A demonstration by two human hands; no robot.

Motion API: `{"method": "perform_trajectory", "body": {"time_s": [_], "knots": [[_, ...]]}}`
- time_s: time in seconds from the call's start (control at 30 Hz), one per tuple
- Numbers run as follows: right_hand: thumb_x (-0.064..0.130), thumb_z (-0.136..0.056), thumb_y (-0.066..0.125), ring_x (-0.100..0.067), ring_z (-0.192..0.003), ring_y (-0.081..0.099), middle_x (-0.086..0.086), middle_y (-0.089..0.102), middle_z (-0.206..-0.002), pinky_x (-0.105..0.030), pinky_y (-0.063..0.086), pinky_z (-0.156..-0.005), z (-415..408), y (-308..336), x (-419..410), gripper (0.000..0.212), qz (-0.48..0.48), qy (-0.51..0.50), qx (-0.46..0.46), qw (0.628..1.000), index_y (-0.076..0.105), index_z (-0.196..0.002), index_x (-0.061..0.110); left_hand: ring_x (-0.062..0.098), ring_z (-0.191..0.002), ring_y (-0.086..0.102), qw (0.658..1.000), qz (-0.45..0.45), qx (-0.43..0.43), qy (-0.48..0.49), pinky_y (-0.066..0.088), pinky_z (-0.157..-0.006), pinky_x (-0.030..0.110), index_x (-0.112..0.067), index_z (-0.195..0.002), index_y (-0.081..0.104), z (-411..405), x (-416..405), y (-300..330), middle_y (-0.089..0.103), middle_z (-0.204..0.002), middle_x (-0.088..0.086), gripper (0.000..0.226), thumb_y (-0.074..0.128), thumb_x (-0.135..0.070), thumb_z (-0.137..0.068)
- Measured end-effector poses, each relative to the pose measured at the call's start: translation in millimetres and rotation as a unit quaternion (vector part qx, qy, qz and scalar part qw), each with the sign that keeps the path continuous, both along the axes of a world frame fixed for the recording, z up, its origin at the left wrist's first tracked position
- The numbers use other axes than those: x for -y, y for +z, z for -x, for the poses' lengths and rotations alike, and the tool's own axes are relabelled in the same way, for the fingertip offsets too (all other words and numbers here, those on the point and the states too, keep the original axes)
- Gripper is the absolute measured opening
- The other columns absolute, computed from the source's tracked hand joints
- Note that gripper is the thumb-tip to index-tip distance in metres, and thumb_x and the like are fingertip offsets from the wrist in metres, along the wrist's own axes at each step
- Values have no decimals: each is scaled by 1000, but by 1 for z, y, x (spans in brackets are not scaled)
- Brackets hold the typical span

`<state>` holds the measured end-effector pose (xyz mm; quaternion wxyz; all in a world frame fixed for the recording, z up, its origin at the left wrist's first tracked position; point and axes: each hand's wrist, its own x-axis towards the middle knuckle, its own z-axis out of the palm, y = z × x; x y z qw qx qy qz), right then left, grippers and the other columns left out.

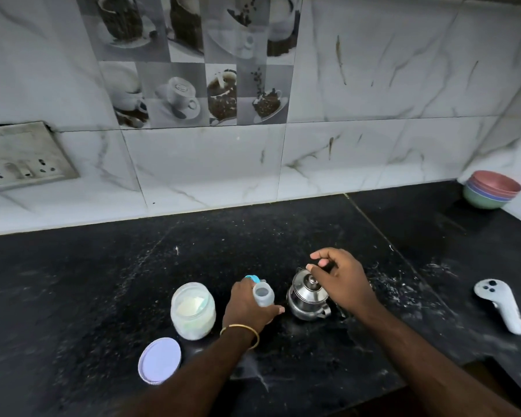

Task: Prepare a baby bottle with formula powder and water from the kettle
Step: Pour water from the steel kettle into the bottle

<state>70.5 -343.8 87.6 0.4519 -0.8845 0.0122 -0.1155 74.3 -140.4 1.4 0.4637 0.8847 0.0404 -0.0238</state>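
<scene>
A small grey baby bottle point(263, 297) stands uncapped on the black counter point(103, 281), with my left hand point(247, 308) wrapped around it. Just behind that hand lies a blue ring-shaped piece point(252, 278). To the right sits a small steel kettle point(307, 296) with its lid on. My right hand point(340, 281) is over it, fingers curled on the dark handle at the kettle's top. Left of the bottle stands an open glass jar of white formula powder point(193, 311); its pale purple lid point(159, 361) lies flat in front.
A white handheld device point(500, 305) lies on the counter at the right. Stacked coloured bowls point(492, 189) sit in the far right corner. A wall socket plate point(21, 159) is at the left. White powder is scattered over the counter. The counter's front edge drops off at the lower right.
</scene>
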Motion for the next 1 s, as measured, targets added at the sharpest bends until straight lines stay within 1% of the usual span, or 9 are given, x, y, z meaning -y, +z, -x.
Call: {"method": "perform_trajectory", "body": {"time_s": [0.17,0.3,0.43,0.53,0.63,0.7,0.83,0.9,1.0], "knots": [[15,-83,80,-4,-70,55,0,57,-91,-27,52,-77,1,-1,6,18,3,7,-10,1000,73,-98,22,24,-105,59,998,-56,-14,29,51,-89,38,-14,-109,51,4,3,-2,54,-113,4,73,89,-50,-58],[16,-85,78,3,-56,53,-2,56,-93,-12,45,-62,0,1,9,18,-25,10,-16,1000,72,-101,20,16,-105,53,997,-69,21,28,49,-92,33,-18,-107,49,8,3,-3,51,-111,-2,83,87,-63,-49],[29,-84,79,-8,-62,50,0,60,-91,-26,48,-66,3,-10,20,18,-67,-1,-60,996,70,-100,32,14,-119,53,998,-9,57,-14,44,-105,38,-21,-124,48,10,-2,-12,57,-127,-5,89,80,-60,-50],[27,-86,77,-12,-67,56,0,63,-89,-27,49,-66,9,-18,28,18,-103,-8,-95,990,69,-102,30,9,-122,57,998,25,52,-27,44,-108,41,-32,-128,53,11,-9,-14,63,-129,-14,73,72,-51,-60],[27,-88,75,-17,-76,63,0,65,-86,-30,51,-69,16,-27,32,15,-132,-14,-130,983,70,-101,26,0,-117,60,996,66,45,-44,49,-103,38,-32,-116,62,13,-10,-7,66,-124,-17,49,76,-40,-70],[27,-88,76,-17,-76,63,1,65,-80,-33,50,-71,21,-34,33,12,-145,-23,-144,979,71,-98,24,1,-110,62,995,82,41,-31,51,-98,30,-33,-108,62,15,-7,-5,68,-119,-16,45,84,-37,-68],[33,-89,73,-13,-66,57,3,61,-71,-33,48,-66,33,-45,34,14,-154,-53,-164,973,70,-93,20,5,-115,59,995,97,35,-19,48,-99,26,-35,-125,50,15,-5,-12,61,-127,-16,82,90,-55,-56],[42,-91,68,-16,-68,59,-2,63,-78,-36,51,-64,40,-50,31,22,-159,-68,-187,967,68,-92,20,5,-114,62,994,97,28,-28,49,-97,25,-30,-122,56,14,-8,-13,65,-125,-14,69,89,-41,-62],[52,-94,58,-19,-72,63,-6,67,-94,-30,49,-59,49,-53,23,32,-171,-52,-265,948,64,-96,21,-2,-96,67,994,103,25,-31,50,-86,22,-27,-104,67,13,-10,-10,73,-109,-10,43,89,-25,-67]]}}
